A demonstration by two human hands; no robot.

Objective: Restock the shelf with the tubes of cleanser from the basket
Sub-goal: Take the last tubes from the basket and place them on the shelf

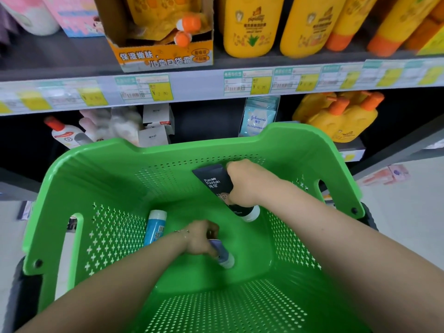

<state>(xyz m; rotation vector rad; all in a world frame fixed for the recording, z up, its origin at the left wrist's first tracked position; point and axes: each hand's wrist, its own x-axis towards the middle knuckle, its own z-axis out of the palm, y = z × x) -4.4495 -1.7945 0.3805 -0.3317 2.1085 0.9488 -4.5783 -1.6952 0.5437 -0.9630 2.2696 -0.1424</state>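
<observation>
Head view: both arms reach into basket [60,179]; each hand grips a tube: right hand [242,182], left hand [200,237].

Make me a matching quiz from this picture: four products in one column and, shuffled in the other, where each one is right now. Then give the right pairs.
Things
1. black Pure Fountain tube
2. violet-blue tube
3. light blue tube
4. yellow bottles

Places
A. lying loose in the green basket, untouched
B. standing on the upper shelf
C. gripped by the right hand
D. gripped by the left hand

Pairs: 1-C, 2-D, 3-A, 4-B
</observation>
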